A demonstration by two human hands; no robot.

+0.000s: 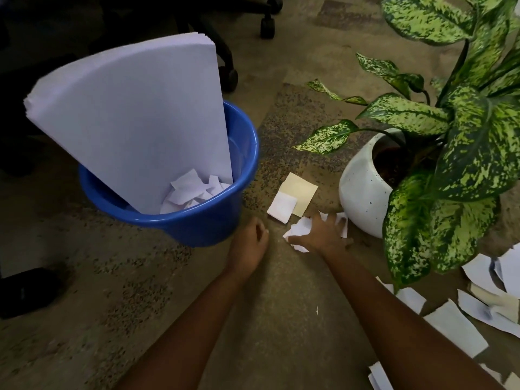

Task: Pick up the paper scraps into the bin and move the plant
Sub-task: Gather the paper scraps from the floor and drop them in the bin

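A blue bin [197,220] stands on the carpet at the left, with a tall stack of white sheets [132,119] leaning in it and crumpled scraps [191,190] at its bottom. My right hand [323,235] grips a crumpled white scrap [298,230] on the floor beside the white plant pot [357,190]. My left hand [250,243] hovers just in front of the bin with its fingers curled, and whether it holds anything I cannot tell. A cream card [301,192] and a white scrap [282,206] lie between bin and pot.
The plant's large speckled leaves [464,142] spread over the right side. Several more paper scraps [455,327] lie on the floor at the lower right. Office chair wheels [267,25] stand behind the bin. A dark shoe [28,291] sits at the left edge.
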